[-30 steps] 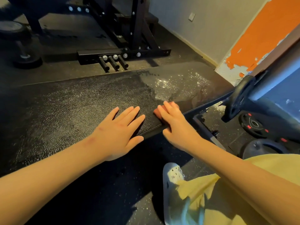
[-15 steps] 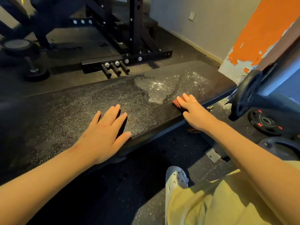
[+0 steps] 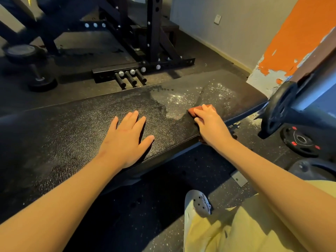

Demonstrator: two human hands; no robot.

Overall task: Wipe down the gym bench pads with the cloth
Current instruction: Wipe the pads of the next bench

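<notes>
Nearest, below the right forearm: a yellow trouser leg (image 3: 245,224) and a white perforated clog (image 3: 197,202) on the speckled floor.

Stretches both bare forearms forward, slightly apart. Lays the left hand (image 3: 127,139) palm down on the black bench pad (image 3: 72,133) near its front edge, fingers straight and spread, thumb out to the right, gripping nothing.

Sets the right hand (image 3: 211,124) to the right of the left, apart from it, at the pad's front edge. Keeps the knuckles raised and the fingers bent over a reddish-brown cloth (image 3: 193,111), pressing it onto the pad. Leaves a corner of cloth poking out past the fingertips and a scrap showing under the wrist, below the pad's edge.

Between the two hands and beyond the right fingertips: a glistening wet patch (image 3: 172,106) on the pad.

Right of the right hand: an upright black weight plate (image 3: 278,108), and nearer, a flat plate with red marks (image 3: 300,140) on the floor.

Beyond the left hand, past the pad: a black rack base (image 3: 181,63) with three pegs. Farther left: a dumbbell (image 3: 31,66) standing on end.
</notes>
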